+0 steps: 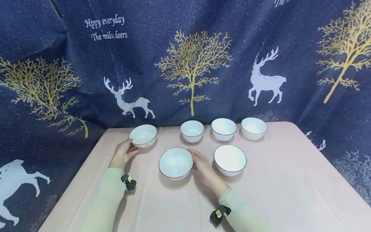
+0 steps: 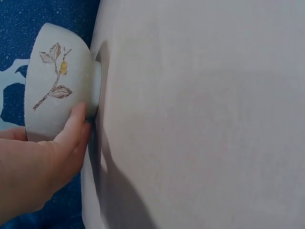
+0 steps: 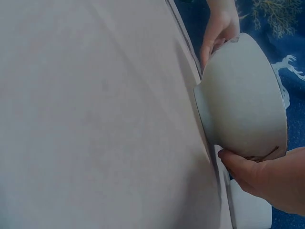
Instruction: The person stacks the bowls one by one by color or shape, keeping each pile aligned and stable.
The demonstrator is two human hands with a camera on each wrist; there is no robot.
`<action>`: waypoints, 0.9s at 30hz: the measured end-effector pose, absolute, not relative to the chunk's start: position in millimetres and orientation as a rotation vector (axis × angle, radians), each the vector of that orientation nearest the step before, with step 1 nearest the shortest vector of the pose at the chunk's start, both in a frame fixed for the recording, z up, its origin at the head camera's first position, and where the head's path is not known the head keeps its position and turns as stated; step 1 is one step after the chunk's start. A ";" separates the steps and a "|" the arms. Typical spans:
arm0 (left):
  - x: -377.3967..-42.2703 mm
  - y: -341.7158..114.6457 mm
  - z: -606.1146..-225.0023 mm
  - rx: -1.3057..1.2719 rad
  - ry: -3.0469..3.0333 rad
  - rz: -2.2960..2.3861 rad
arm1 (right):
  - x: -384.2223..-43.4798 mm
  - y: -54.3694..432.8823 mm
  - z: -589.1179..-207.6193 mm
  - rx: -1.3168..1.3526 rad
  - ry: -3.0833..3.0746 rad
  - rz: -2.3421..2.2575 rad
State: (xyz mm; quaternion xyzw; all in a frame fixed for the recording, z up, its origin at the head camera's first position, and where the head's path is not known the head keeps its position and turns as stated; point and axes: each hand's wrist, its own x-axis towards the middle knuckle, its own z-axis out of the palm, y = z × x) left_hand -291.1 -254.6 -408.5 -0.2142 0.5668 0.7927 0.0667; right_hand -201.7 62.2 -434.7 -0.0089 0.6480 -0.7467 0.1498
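At the back left of the table, my left hand [image 1: 123,154] grips a white bowl [image 1: 143,134] with a dark rim by its near left side, thumb at the rim. The left wrist view shows a brown-and-yellow leafy sprig on that bowl's [image 2: 40,78] outside, with fingers under its wall near the foot. My right hand [image 1: 205,169] holds another white bowl [image 1: 175,162], front and centre, by its right side. In the right wrist view this bowl's [image 3: 245,95] foot is close to the tabletop; whether it touches, I cannot tell. Both bowls look empty inside.
Three similar bowls stand along the back edge: one in the middle [image 1: 192,130], one right of it [image 1: 223,129], one farthest right [image 1: 254,128]. Another bowl [image 1: 230,159] stands just right of my right hand. A pale pink cloth [image 1: 290,187] covers the table; a blue patterned curtain [image 1: 174,19] hangs behind.
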 end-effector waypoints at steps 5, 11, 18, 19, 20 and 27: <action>-291.2 -254.4 -408.3 -0.628 1.634 2.415 | -201.0 62.8 -435.9 -0.030 1.839 -2.175; -290.9 -253.6 -408.7 -0.610 1.627 2.425 | -200.9 63.0 -437.1 -0.025 1.838 -2.179; -287.0 -252.0 -406.4 -0.608 1.639 2.444 | -200.4 62.9 -435.6 -0.023 1.833 -2.172; -286.6 -251.4 -406.0 -0.608 1.645 2.446 | -200.3 62.9 -435.5 -0.024 1.833 -2.171; -286.3 -251.0 -405.7 -0.612 1.646 2.450 | -200.1 62.9 -435.4 -0.029 1.836 -2.169; -285.9 -247.5 -406.3 -0.635 1.642 2.487 | -198.4 62.2 -435.8 -0.018 1.819 -2.180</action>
